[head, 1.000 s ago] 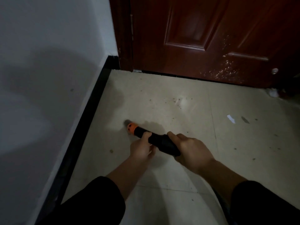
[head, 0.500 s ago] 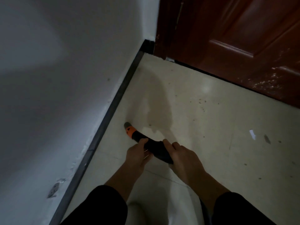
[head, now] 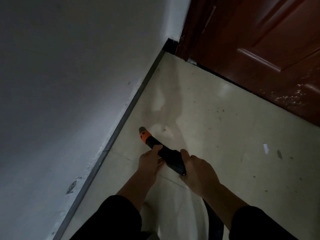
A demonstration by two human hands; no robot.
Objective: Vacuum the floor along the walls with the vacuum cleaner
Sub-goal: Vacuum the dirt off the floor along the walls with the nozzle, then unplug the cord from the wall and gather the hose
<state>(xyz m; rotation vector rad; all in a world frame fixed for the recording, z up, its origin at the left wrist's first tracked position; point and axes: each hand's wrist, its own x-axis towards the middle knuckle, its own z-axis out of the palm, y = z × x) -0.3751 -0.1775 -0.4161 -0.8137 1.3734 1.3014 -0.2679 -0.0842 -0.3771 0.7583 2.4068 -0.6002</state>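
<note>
Two hands grip as before: left hand fingers curled round the vacuum cleaner barrel, right hand wrapped behind. Nozzle, just ahead of the fingers, now lies nearer the skirting than a second ago. Wall pass looks to be starting; paper scrap well right of the fingers, not yet swept.

Rear of the vacuum cleaner under the right hand — hose and both sleeves off the bottom edge.

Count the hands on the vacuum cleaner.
2. The left hand grips the vacuum cleaner just behind its orange tip; the right hand holds it farther back.
</note>
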